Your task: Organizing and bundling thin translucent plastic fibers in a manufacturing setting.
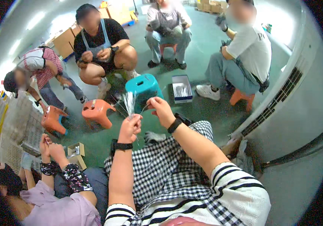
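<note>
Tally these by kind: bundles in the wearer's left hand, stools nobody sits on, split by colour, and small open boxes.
Bundle of thin white strips in the left hand: 1
Orange stools, unoccupied: 2
Teal stool, unoccupied: 1
Small open boxes: 2
Total: 6

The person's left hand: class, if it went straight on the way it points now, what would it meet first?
Leaving aside the bundle of thin white strips it holds, the left hand would probably meet the teal stool; depth is unclear, so it might pass above the seat.
</note>
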A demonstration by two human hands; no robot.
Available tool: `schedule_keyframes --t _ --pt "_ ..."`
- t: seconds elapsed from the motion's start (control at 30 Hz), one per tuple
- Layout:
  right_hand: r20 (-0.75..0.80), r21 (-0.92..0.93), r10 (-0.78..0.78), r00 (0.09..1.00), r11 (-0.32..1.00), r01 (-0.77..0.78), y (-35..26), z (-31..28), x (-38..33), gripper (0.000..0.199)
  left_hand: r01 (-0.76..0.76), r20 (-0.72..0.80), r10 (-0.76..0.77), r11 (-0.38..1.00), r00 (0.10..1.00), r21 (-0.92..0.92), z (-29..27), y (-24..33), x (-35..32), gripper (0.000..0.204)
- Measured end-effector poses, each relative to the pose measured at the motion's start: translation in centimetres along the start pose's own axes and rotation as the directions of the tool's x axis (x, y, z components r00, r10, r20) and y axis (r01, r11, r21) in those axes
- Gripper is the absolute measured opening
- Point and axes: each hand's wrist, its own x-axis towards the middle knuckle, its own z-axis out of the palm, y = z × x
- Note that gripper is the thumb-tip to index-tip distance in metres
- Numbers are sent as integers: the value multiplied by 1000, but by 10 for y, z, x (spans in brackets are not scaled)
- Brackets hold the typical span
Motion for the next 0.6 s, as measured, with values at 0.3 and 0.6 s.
schedule_keyframes --t 0.3,0.6 --pt "-75 199 -56 996 977 70 -3 -8 14 23 10 -45 -14 996 999 -90 3 1 11 31" --pt "221 211 -17 975 977 -31 20 4 6 18 29 -38 -30 999 999 -44 -26 -10 3 37"
